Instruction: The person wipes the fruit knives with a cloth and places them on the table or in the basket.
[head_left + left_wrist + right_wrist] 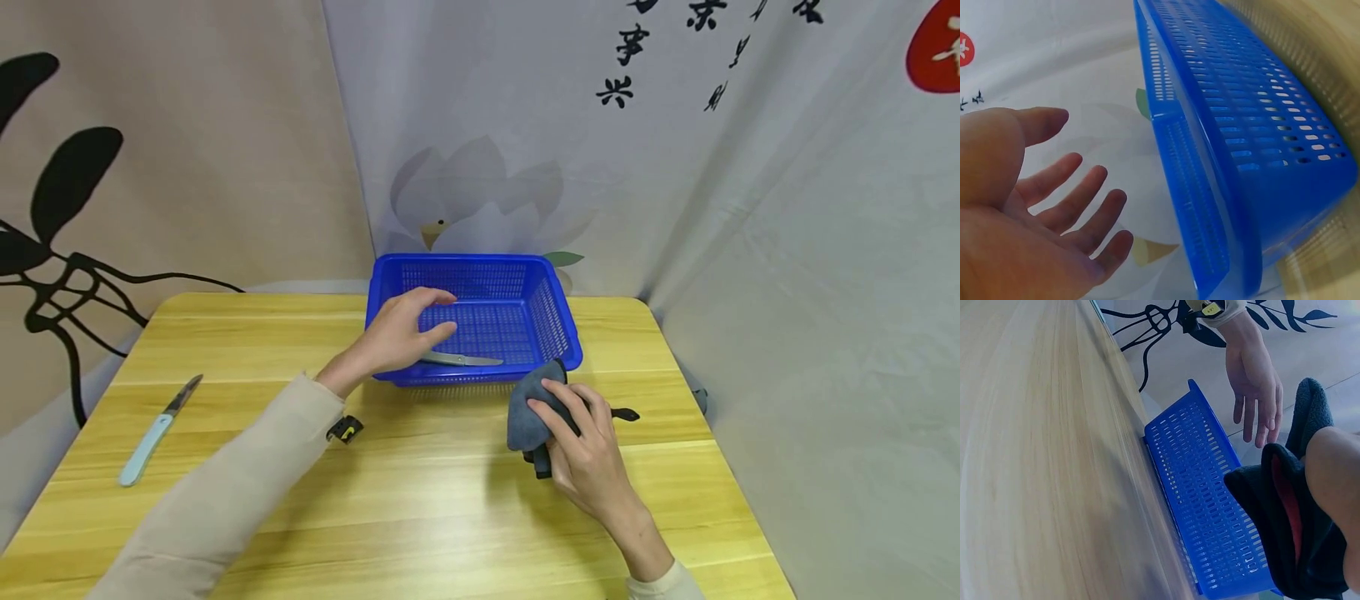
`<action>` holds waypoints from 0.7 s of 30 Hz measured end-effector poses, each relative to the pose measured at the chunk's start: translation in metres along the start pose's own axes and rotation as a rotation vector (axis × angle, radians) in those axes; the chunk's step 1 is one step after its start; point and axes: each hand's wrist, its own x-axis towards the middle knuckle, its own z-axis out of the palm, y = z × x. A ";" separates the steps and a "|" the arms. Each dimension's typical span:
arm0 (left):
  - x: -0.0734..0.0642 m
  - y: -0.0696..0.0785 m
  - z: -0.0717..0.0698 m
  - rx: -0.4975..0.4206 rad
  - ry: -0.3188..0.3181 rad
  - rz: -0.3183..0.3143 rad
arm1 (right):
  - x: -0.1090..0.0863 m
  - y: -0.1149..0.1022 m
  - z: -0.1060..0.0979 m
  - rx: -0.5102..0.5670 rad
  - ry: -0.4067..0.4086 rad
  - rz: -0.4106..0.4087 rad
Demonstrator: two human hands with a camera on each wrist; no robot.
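My left hand (401,329) is over the blue plastic basket (566,333), fingers spread and holding nothing. Below it a knife (465,360) with a pale handle lies inside the basket along the near wall; the hand hides part of its handle. In front of the basket's near right corner, my right hand (588,450) grips a folded grey-blue cloth (528,412) with dark edging. A small dark tip (626,414) sticks out to the right of those fingers. Between the cloth's folds a red strip (1285,500) shows in the right wrist view.
On the left of the wooden table (420,517) lies another knife (153,442), light blue in the handle, its dark blade pointing away. The basket stands at the table's back edge, before a printed curtain (480,100). A black device (346,428) sits at the left wrist.
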 end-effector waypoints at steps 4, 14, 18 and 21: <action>-0.007 -0.001 -0.003 0.061 -0.002 0.021 | 0.002 0.000 0.001 0.005 -0.002 -0.007; -0.050 -0.017 -0.024 0.073 0.055 -0.007 | 0.005 -0.001 0.005 0.033 0.012 -0.043; -0.076 -0.025 -0.039 0.066 0.059 -0.085 | 0.006 -0.002 0.009 0.044 0.008 -0.062; -0.093 -0.033 -0.051 0.080 0.086 -0.126 | 0.006 -0.003 0.011 0.049 0.002 -0.074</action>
